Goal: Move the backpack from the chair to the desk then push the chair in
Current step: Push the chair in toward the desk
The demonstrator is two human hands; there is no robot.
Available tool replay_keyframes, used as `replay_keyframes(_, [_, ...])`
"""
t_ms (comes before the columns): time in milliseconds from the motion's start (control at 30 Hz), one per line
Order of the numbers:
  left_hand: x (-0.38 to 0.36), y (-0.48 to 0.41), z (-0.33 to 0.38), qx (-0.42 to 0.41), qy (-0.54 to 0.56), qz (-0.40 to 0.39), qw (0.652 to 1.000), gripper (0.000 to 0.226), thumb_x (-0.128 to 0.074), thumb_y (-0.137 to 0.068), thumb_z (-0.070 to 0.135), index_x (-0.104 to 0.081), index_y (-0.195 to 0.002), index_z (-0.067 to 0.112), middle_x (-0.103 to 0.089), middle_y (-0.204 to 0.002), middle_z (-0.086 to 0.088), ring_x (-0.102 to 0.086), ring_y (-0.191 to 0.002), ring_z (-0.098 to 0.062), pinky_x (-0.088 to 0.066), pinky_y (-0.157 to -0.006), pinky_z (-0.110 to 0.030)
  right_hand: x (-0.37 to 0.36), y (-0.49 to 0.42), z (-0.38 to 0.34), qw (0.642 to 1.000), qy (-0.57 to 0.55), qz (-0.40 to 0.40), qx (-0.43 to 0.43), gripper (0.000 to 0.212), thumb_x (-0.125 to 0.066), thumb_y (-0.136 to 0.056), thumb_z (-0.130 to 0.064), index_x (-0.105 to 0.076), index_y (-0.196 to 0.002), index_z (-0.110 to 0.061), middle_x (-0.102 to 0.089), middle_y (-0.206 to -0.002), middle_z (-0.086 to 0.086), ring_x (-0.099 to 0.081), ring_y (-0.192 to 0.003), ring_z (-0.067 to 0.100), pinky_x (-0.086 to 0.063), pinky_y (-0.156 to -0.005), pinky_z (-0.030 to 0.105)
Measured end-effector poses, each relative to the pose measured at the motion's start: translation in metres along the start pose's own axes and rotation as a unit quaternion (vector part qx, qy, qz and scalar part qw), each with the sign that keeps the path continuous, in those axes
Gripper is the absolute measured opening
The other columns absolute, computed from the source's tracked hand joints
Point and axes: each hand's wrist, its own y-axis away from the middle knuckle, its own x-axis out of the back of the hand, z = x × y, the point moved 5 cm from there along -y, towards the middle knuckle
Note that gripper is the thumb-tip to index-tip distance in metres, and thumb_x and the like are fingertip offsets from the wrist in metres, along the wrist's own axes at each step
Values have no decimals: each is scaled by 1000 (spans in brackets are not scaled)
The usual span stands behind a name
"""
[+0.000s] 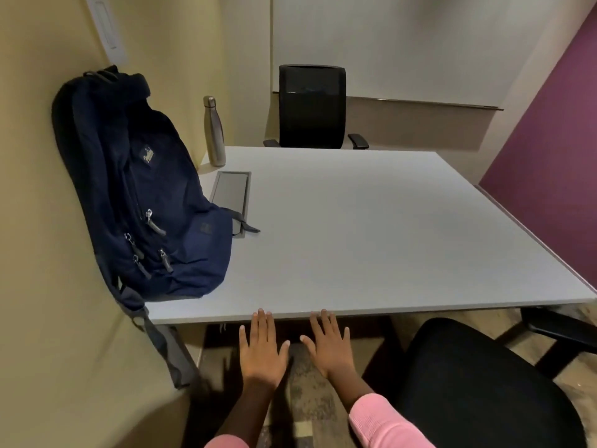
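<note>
No legible text, number or sign found anywhere in view. Small pale emblem seen on front panel of navy backpack (pixel 142 189), possibly animal-shaped logo; lettering beneath it too blurred to be read. Small dark patch noted on lower pocket, unreadable.

Small office room; grey desk (pixel 371 227) with flush cable hatch (pixel 231 197) centre-left; black swivel chairs at top centre (pixel 311 106) and lower right (pixel 478 383); partition walls.
</note>
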Motion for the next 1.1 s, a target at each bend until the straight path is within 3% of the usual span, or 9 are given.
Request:
replay_keyframes(67, [-6,17,5,8,3,-11,1000,69,-17,-96,50,14,-142,8,12,-156,-11,12,-143,-25,6,-116,-45,-11,14,10,1000,3,-14,-4,64,-8,-92,-55,4,-146,-22,9,-158,8,14,-144,24,1,-116,50])
replay_keyframes(133, [-11,37,10,26,4,-16,1000,69,-17,-96,50,14,-142,8,11,-156,-11,11,-143,-24,5,-116,-45,-21,30,18,1000,9,-22,7,61,-16,-95,-49,4,-146,-22,9,-158,7,15,-144,24,2,-116,49])
replay_keyframes(267, [-17,84,25,60,6,0,998,70,-17,-95,52,10,-143,9,7,-157,-11,7,-144,-24,1,-117,-44,-33,69,36,999,20,-38,31,67,-2,-89,-56,3,-146,-22,9,-158,6,14,-144,23,3,-116,49])
replay_keyframes(400, [-22,127,48,69,16,7,997,70,-15,-95,52,10,-143,9,8,-157,-12,8,-144,-25,2,-117,-45,-44,108,59,997,22,-35,62,60,-19,-96,-48,2,-146,-23,9,-158,6,14,-144,23,3,-116,49])
replay_keyframes(1100, [-19,308,137,117,-2,50,992,71,-18,-95,52,8,-144,7,3,-157,-13,6,-144,-26,0,-117,-45,-53,265,150,989,49,-14,142,61,-22,-96,-47,0,-146,-22,4,-159,7,10,-145,24,0,-117,50])
